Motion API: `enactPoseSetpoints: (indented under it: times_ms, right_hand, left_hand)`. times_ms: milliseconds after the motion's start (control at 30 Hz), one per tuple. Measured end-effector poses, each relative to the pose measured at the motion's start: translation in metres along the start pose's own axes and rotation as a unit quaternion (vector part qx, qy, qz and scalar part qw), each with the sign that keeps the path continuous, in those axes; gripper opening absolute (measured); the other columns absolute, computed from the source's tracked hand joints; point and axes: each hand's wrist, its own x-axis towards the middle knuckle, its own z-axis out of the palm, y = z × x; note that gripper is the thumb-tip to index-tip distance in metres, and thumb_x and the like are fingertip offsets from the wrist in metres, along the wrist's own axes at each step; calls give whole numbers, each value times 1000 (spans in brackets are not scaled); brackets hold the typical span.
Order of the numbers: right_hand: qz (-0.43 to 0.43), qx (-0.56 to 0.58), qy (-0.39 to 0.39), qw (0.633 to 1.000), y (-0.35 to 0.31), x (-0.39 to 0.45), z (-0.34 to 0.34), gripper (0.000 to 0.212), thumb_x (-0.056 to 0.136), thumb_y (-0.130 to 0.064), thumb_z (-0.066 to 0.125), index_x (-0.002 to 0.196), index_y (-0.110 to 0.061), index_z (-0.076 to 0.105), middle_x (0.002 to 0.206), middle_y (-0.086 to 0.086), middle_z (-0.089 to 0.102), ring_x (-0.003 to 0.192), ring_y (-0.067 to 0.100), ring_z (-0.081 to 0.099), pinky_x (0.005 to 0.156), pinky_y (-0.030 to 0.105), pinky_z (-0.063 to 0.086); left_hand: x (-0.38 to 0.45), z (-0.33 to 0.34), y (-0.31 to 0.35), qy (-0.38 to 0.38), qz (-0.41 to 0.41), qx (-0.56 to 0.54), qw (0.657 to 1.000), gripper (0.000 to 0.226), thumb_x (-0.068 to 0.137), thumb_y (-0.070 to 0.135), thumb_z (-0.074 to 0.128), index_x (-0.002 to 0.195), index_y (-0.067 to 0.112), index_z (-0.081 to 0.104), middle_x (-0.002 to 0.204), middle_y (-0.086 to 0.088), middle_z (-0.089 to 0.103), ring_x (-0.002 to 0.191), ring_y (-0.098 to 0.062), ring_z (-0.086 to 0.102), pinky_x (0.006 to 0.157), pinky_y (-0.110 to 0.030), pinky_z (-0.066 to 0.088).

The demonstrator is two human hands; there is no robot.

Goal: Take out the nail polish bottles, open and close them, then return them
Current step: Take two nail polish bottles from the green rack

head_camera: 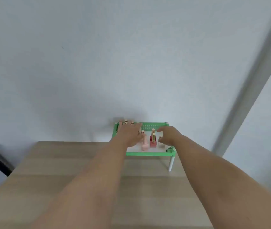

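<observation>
Two bare forearms stretch away from the camera across a pale wooden table [68, 162] toward a small green-railed rack [148, 153] on white legs, set against the wall at the table's far edge. On its white shelf stand the nail polish bottles: a pink bottle [145, 145] at the front, a red bottle [153, 141] with a tall gold cap just beside it, a paler bottle [160, 142] to the right, and several more gold caps [126, 121] clustered at the back left corner.

The left hand [129, 133] is spread flat with fingers apart, hovering over the shelf's left part — whether it touches any bottle cannot be told through the blur. The right hand [169, 134] is curled, thumb and fingers apart, close to the paler bottle and the red one but clamped on nothing.

This looks like the taking-out step, with no bottle lifted yet. The next move seems to call for closing fingers round a single bottle's body and lifting straight up — the bottles stand close, so a sideways pull could topple a neighbour.
</observation>
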Motion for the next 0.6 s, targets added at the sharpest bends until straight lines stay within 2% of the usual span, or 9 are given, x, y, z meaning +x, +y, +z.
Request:
enactPoseSetpoints:
  times_ms: [67,133,167,233,300,367,433,500,600]
  right_hand:
    - [12,19,2,1000,3,3,6,52,84,-22,60,134,-25,48,139,1,50,122,20,50,97,31,42]
    - [19,26,-3,999,5,5,14,51,83,-24,60,133,-24,49,135,2,53,117,20,52,95,30,43]
    - [20,25,-4,999,6,8,17,50,83,-25,60,132,-24,50,133,2,54,116,20,53,94,31,44]
    - [13,19,-5,1000,7,14,21,48,83,-27,61,130,-25,52,130,1,56,115,20,53,92,31,44]
    - [7,7,-11,1000,6,19,23,44,83,-26,60,127,-25,55,120,1,60,107,20,55,84,29,44]
    - [3,-1,-21,1000,4,24,24,36,82,-22,59,118,-22,61,103,0,62,92,20,57,75,29,45]
    - [15,-10,-39,999,1,27,25,28,81,-17,58,108,-18,64,88,3,66,80,21,62,71,31,52]
    - [41,-15,-68,997,-2,32,25,22,83,-13,55,102,-12,63,75,8,72,65,21,65,71,33,57]
    - [64,-21,-84,994,-6,39,25,15,84,-17,55,96,-10,63,60,7,70,53,20,66,64,29,57]
  left_hand:
    - [-4,6,2,22,8,-5,1000,56,96,47,37,147,24,32,146,-4,45,143,-23,26,114,-62,-9]
    - [-8,19,3,32,0,-57,998,55,96,44,39,147,24,33,136,-2,55,139,-19,34,113,-57,-20]
    - [-9,24,3,24,-12,-106,994,56,96,43,40,147,23,32,134,-1,56,137,-18,36,114,-51,-16]
    - [-7,32,5,11,-28,-206,978,53,95,38,45,144,18,37,135,-3,54,131,-22,44,117,-42,16]
    - [-4,41,6,13,-29,-263,964,44,95,33,47,134,13,46,127,-5,56,120,-24,50,103,-36,38]
    - [0,49,7,1,-32,-280,959,41,94,29,51,130,11,49,125,-3,56,118,-19,50,96,-29,41]
    - [4,58,6,-15,-33,-283,959,40,88,23,60,126,13,51,123,-2,57,116,-20,52,98,-34,43]
    - [9,67,3,-22,-36,-285,958,32,84,19,64,114,15,53,110,2,58,107,-22,56,90,-33,46]
    - [16,76,-1,-26,-52,-293,954,22,83,20,64,104,17,56,110,3,61,103,-18,57,83,-31,48]
